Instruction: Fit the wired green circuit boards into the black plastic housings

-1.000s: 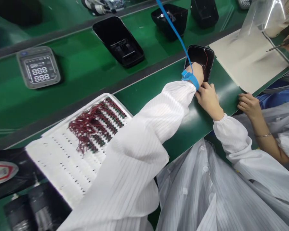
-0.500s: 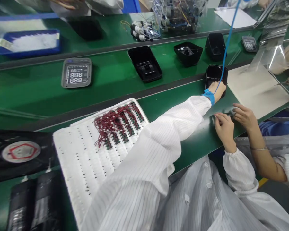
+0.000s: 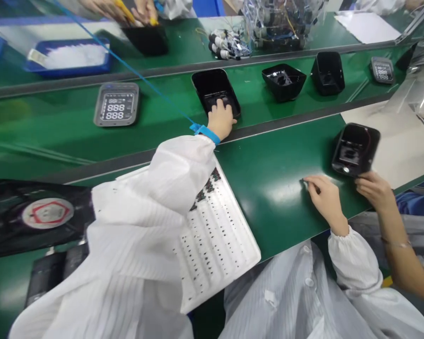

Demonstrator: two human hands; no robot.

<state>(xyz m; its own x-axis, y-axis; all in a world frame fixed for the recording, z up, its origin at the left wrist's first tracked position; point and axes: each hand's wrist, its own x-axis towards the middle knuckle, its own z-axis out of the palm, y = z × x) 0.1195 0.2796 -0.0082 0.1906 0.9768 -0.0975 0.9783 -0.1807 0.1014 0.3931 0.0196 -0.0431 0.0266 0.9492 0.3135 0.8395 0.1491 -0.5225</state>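
My left hand (image 3: 221, 121), with a blue wrist strap (image 3: 205, 132), reaches to a black plastic housing (image 3: 212, 81) on the conveyor belt. Its fingers lie inside the near end and the thumb is at the rim, closed on the wall. Over the green bench, my right hand (image 3: 324, 200) pinches a small dark piece (image 3: 304, 182), too small to name. Between my arms lies a white foam tray (image 3: 233, 235); my left sleeve covers much of it, including most of the small parts with red wires.
At right a co-worker's hand (image 3: 374, 188) holds another black housing (image 3: 355, 148) above the bench. The belt carries a display unit (image 3: 116, 104), more black housings (image 3: 284, 82), (image 3: 328, 73) and a second display (image 3: 382, 70). Across it stands a blue bin (image 3: 38, 66).
My left hand has left the right-hand housing and moved left to the one on the belt. The co-worker's hand now holds the right-hand housing. My right hand has drawn back with a small piece.
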